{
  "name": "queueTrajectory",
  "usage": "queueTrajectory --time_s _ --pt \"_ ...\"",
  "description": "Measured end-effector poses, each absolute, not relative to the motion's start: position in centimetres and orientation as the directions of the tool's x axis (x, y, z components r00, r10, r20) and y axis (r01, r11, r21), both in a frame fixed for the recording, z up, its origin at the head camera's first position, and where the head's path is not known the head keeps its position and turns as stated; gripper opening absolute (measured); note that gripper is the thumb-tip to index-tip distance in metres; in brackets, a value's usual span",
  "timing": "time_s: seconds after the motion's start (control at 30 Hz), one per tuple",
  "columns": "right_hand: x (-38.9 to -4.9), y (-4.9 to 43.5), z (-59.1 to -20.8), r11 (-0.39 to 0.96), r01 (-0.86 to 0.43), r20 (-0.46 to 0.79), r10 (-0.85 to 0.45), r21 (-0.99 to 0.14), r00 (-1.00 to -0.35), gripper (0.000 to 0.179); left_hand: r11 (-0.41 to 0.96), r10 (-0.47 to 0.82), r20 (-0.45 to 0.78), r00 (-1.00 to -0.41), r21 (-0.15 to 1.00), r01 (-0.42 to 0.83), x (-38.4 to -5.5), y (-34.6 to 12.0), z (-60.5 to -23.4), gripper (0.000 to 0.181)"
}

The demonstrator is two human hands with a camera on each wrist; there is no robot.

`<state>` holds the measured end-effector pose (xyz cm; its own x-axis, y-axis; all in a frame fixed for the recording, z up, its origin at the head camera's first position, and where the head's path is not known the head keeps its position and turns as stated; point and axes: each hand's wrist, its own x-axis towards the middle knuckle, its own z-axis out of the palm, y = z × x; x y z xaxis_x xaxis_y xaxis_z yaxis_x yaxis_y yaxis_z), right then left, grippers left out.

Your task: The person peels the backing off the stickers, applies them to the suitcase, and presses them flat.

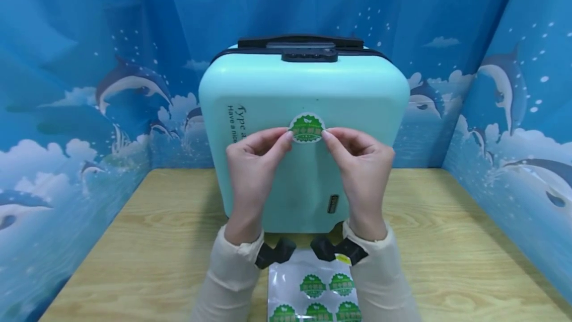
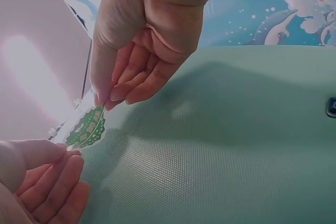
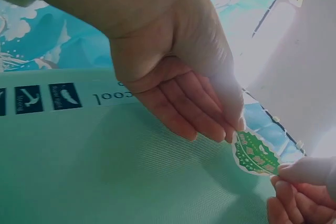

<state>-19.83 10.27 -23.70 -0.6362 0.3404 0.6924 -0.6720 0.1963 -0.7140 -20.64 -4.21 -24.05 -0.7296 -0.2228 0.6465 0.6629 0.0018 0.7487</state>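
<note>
One sticker (image 1: 306,128) between left hand (image 1: 253,165) and right hand (image 1: 365,165).

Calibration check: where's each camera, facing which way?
Head: on head, looking forward-down at suitcase; left hand, right hand, sleeves show.
Left wrist: on that wrist, looking right across suitcase; right hand large, left hand lower left.
Right wrist: likewise, looking left across it; left hand large, right hand lower right.
Wrist views share the sticker.

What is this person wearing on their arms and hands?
The left sleeve and right sleeve are long and cream-coloured, wrinkled in places, and reach the wrists. An angular black device sits at each wrist. The left hand and right hand wear no gloves.
</note>
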Motion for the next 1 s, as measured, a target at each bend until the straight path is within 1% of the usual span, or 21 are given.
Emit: queueTrajectory --time_s 0.1,0.17,0.27,0.37,0.57,0.83,1.0 --pt "-19.9 10.2 -23.3 0.193 -0.648 0.668 0.354 -0.737 -0.654 0.021 -0.004 -0.242 0.637 -0.732 0.754 0.657 -20.8 -4.1 -23.8 0.018" --pt "-20.0 10.1 -23.1 0.189 -0.645 0.663 0.364 -0.740 -0.654 0.022 -0.003 -0.246 0.634 -0.733 0.755 0.655 -20.9 -4.1 -23.7 0.018" --pt "-20.2 10.0 -23.0 0.202 -0.657 0.678 0.366 -0.727 -0.638 0.023 -0.006 -0.253 0.637 -0.728 0.752 0.659 -21.0 -4.1 -23.5 0.017" --pt "-20.4 9.9 -22.9 0.225 -0.672 0.701 0.359 -0.706 -0.616 0.024 0.003 -0.260 0.654 -0.710 0.736 0.677 -21.1 -4.2 -23.3 0.018" --pt "-20.6 9.8 -23.0 0.258 -0.690 0.730 0.357 -0.676 -0.582 0.022 0.052 -0.253 0.688 -0.680 0.711 0.701 -21.3 -4.1 -23.1 0.018" --pt "-20.8 9.7 -23.1 0.305 -0.691 0.751 0.364 -0.655 -0.551 0.022 0.112 -0.261 0.714 -0.650 0.691 0.714 -21.5 -4.0 -23.0 0.016" --pt "-20.8 9.7 -23.1 0.311 -0.698 0.759 0.360 -0.645 -0.542 0.021 0.142 -0.253 0.720 -0.646 0.689 0.711 -21.6 -4.0 -22.9 0.016"
